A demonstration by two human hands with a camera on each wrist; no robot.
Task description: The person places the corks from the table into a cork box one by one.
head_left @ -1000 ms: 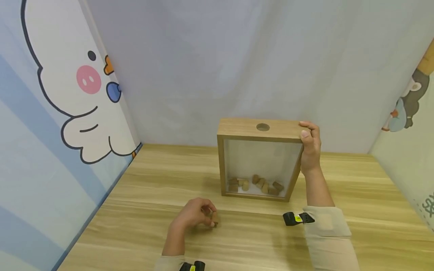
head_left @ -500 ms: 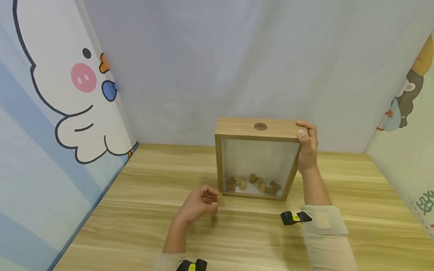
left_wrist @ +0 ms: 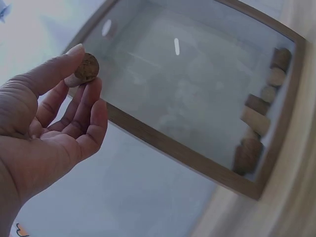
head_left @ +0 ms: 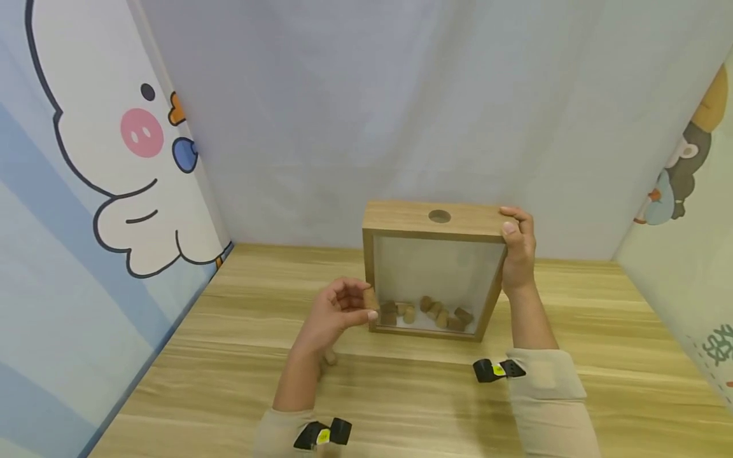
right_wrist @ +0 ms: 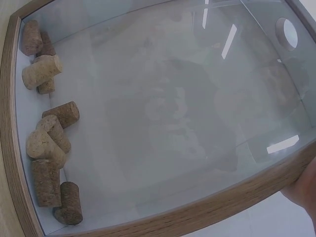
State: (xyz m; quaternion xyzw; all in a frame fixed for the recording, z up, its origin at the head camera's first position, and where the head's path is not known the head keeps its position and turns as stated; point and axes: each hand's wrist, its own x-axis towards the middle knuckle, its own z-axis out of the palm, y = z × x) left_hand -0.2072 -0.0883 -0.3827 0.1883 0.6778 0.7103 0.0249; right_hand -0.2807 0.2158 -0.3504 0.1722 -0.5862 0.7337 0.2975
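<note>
My left hand (head_left: 328, 321) pinches a cork (left_wrist: 88, 68) between thumb and fingers, raised off the table before the left side of a wooden box (head_left: 401, 217). The box stands upright, with a clear front pane and a round hole (head_left: 439, 217) in its top. At its top right corner my right hand (head_left: 520, 257) grips the frame, thumb in front and fingers over the top. Several corks (right_wrist: 42, 71) lie loose along the bottom inside the box. In the right wrist view only the edge of that hand shows.
Another cork (head_left: 329, 356) lies on the wood-grain table (head_left: 424, 401), partly hidden behind my left wrist. A pale curtain (head_left: 366, 127) hangs close behind the box. Cartoon-printed panels (head_left: 103, 254) flank the table.
My left hand has lifted the cork from the table and moved it forward and up, to the box's left side. The right hand has kept its grip; the box stands in place.
</note>
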